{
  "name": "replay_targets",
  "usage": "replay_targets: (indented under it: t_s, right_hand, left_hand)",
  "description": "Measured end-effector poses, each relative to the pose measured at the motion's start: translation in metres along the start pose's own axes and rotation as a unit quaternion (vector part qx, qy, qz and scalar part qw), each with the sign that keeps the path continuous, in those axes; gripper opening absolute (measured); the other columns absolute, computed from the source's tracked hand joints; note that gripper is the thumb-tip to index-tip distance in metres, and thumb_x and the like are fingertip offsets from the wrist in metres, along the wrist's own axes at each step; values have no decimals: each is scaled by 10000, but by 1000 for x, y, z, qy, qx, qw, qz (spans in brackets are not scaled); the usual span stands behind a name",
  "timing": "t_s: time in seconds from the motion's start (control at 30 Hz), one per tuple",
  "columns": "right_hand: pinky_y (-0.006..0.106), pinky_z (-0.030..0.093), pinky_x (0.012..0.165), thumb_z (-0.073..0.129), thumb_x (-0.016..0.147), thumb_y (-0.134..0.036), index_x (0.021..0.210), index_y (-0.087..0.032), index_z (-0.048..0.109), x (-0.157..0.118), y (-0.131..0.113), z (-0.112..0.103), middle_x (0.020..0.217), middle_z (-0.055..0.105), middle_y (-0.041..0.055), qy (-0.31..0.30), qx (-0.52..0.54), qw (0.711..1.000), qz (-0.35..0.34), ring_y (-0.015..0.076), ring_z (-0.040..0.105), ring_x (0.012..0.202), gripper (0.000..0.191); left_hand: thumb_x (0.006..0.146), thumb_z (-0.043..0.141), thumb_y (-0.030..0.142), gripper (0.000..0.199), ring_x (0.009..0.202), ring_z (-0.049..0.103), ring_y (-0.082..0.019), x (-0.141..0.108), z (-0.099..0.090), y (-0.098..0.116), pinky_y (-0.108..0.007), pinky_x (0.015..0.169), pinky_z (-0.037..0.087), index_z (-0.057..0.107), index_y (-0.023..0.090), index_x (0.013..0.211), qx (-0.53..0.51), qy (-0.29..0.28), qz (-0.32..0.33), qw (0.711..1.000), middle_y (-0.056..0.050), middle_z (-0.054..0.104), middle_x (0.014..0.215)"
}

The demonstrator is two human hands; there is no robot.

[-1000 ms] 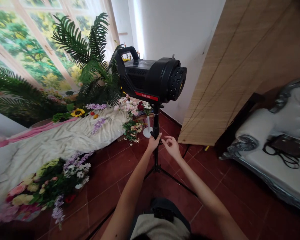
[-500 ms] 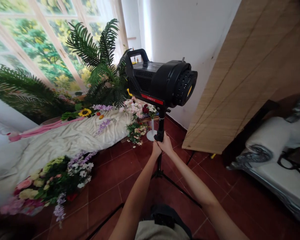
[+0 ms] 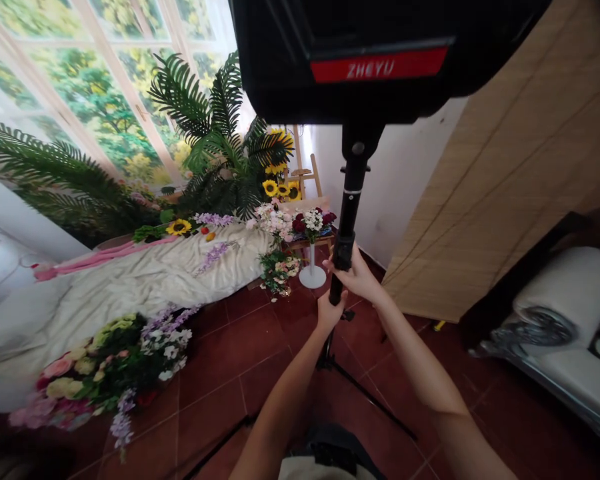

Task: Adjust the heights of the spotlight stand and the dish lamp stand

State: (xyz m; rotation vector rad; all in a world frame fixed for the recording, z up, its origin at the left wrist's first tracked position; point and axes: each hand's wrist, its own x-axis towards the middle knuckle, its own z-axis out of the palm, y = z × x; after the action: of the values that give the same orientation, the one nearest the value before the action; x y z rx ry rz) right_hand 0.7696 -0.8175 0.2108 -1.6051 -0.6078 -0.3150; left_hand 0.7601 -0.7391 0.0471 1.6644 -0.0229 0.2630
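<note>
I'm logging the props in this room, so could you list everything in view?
Studio light: one, black with red label, top
Light stand: one, black, beneath the light
Window scene: one, green and yellow, upper left
Palm fronds: several, green, before the window
Draped cloth: one, cream, left
Pink cloth: one, behind the cream
Flower arrangement: one large, mixed colours, lower left
Sunflowers: several, yellow, by the easel
Easel: one, wooden, centre back
Screen: one, tan, right
Upholstered seat: one, pale, right edge
Floor tiles: many, dark red, below
Right hand: one, on the stand
Left hand: one, just below it
</note>
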Motion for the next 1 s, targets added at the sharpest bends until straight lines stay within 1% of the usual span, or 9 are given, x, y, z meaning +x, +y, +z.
replay_targets:
  t_s: [0.13, 0.33, 0.47, 0.6, 0.67, 0.73, 0.8, 0.9, 1.0]
  right_hand:
    - [277, 506, 674, 659, 737, -384, 1111, -220, 379, 13, -13, -5, 829, 516, -2, -31, -5, 999, -13, 126, 550, 714, 496]
    - [284, 506, 697, 627, 767, -411, 1126, -225, 369, 9, -6, -3, 848, 525, 4, -30, -38, 999, -17, 131, 552, 730, 480]
    - [323, 508, 712, 600, 781, -437, 1170, -206, 349, 7, -8, -6, 858, 571, 21, -36, -90, 995, -22, 164, 586, 756, 518]
    - [376, 504, 738, 601, 776, -452, 1190, -206, 366, 3, -18, -10, 914, 614, 57, -17, -173, 985, -15, 211, 618, 797, 536]
    - [387, 504, 751, 600, 778, -449, 1226, -220, 353, -4, -21, -11, 988, 618, 73, 5, -199, 980, -10, 225, 623, 839, 560]
    - [377, 508, 764, 593, 787, -431, 1276, -230, 317, -16, -19, -12, 1086, 597, 90, 28, -200, 979, -9, 223, 615, 904, 596]
    - [358, 512, 781, 566, 810, -406, 1298, -230, 307, -36, -9, -13, 1153, 567, 100, 42, -190, 981, -9, 213, 594, 970, 580]
    - [363, 501, 835, 504, 847, -373, 1217, -226, 434, -80, 18, -18, 1151, 559, 97, 33, -209, 977, 3, 210, 561, 1030, 405]
    - [414, 452, 924, 481, 853, -355, 1115, -240, 542, -129, 45, -22, 1152, 556, 91, 14, -268, 963, 30, 227, 529, 1082, 292]
  left_hand:
    - [703, 607, 507, 356, 507, 513, -110, 0, -1, -1, -226, 508, 408, 568, 155, 663, 1, -8, 4, 1000, 12, 536, 546]
    - [690, 596, 562, 408, 475, 478, -94, 0, -2, 2, -212, 472, 374, 549, 158, 651, -7, -12, 13, 1000, 19, 506, 532]
    - [689, 592, 570, 416, 445, 460, -89, 1, 0, 2, -211, 454, 360, 530, 162, 637, -11, -9, 16, 1000, 30, 479, 508]
    - [691, 597, 549, 400, 460, 470, -93, 3, 2, -2, -215, 471, 380, 529, 159, 633, -14, -6, 25, 1000, 28, 478, 511]
    - [686, 609, 530, 383, 487, 486, -99, 4, 2, -4, -218, 491, 395, 546, 154, 656, -17, -5, 32, 999, 19, 496, 534]
    - [685, 618, 512, 369, 512, 499, -105, 3, 1, -3, -219, 504, 402, 569, 147, 699, -23, -12, 38, 999, 9, 525, 567]
    - [697, 614, 501, 364, 528, 505, -106, 2, -1, -1, -218, 509, 400, 586, 142, 749, -28, -22, 46, 998, 0, 551, 599]
    - [724, 585, 507, 366, 512, 491, -100, -1, -3, 3, -214, 496, 383, 581, 142, 754, -18, -30, 50, 998, 3, 546, 594]
    - [731, 563, 535, 389, 486, 470, -96, -2, -3, 7, -215, 487, 368, 546, 151, 673, 8, -18, 49, 999, 16, 503, 545]
